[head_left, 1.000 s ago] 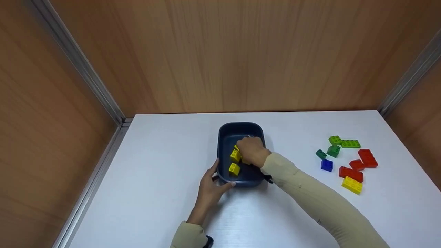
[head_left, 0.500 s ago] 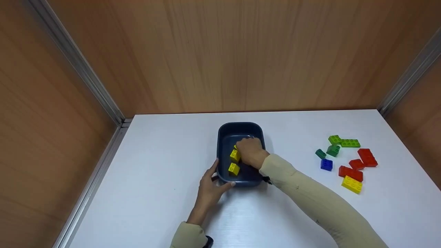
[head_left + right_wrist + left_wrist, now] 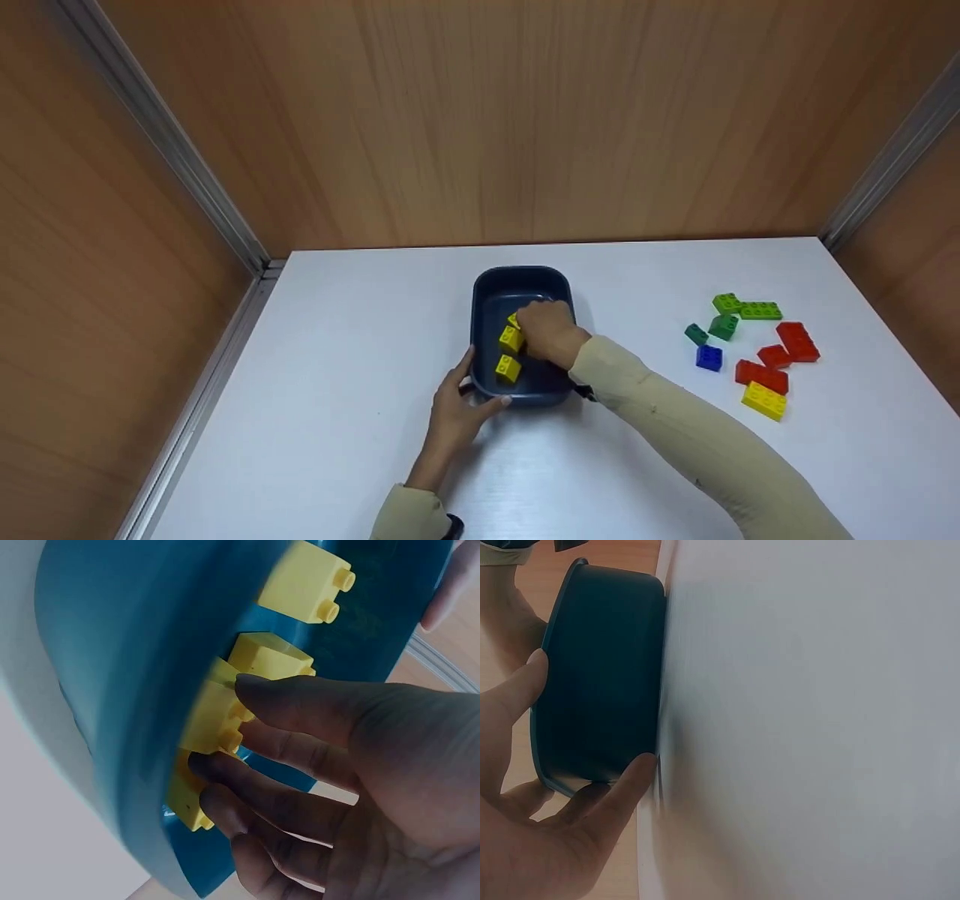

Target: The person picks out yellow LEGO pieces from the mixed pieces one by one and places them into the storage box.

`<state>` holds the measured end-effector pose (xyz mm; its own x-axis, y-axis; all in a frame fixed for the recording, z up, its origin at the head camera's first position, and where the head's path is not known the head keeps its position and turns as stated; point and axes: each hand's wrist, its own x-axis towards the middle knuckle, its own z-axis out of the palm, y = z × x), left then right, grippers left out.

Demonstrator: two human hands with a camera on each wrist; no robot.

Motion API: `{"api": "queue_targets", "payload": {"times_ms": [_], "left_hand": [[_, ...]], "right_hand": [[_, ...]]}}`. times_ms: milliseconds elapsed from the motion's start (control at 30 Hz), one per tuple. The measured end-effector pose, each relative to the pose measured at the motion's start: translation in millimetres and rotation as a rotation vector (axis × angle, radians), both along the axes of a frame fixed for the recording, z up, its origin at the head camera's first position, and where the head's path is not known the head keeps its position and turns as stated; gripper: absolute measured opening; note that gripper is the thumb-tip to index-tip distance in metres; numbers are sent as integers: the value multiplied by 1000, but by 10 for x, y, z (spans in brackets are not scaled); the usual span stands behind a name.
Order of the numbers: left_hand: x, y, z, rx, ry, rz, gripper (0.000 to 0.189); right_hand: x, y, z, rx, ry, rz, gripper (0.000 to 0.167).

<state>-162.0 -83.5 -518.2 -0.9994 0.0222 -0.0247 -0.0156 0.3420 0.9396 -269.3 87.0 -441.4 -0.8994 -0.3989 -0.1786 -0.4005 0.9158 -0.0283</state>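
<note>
A deep blue rectangular tub (image 3: pixel 521 279) stands on the white table. My left hand (image 3: pixel 454 416) grips its near left corner, thumb at the front rim and fingers along the side; the left wrist view shows the thumb on the rim and fingers against the wall. My right hand (image 3: pixel 551 330) reaches into the tub. In the right wrist view, its thumb and fingers pinch a yellow toy brick (image 3: pixel 206 716). Other yellow bricks lie close by in the tub, among them a front brick (image 3: pixel 508 368) and a middle brick (image 3: pixel 511 339). The right hand hides part of the tub's floor.
On the right of the table lie loose bricks: light green (image 3: pixel 760 310), dark green (image 3: pixel 724 327), blue (image 3: pixel 709 358), several red (image 3: pixel 798 342) and one yellow (image 3: pixel 764 400). Wooden panels (image 3: pixel 525 127) rise behind and at both sides.
A yellow brick that showed just below my right hand one second ago is now hidden from the head view. Both hands have stayed almost in place.
</note>
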Motion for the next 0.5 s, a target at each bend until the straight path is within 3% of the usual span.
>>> {"api": "queue_targets", "payload": {"times_ms": [267, 500], "left_hand": [[17, 7, -3, -6, -9, 9, 100], [21, 5, 3, -15, -10, 9, 99]], "right_hand": [[13, 155, 129, -56, -20, 2, 25], [44, 410, 295, -188, -35, -68, 31]]}}
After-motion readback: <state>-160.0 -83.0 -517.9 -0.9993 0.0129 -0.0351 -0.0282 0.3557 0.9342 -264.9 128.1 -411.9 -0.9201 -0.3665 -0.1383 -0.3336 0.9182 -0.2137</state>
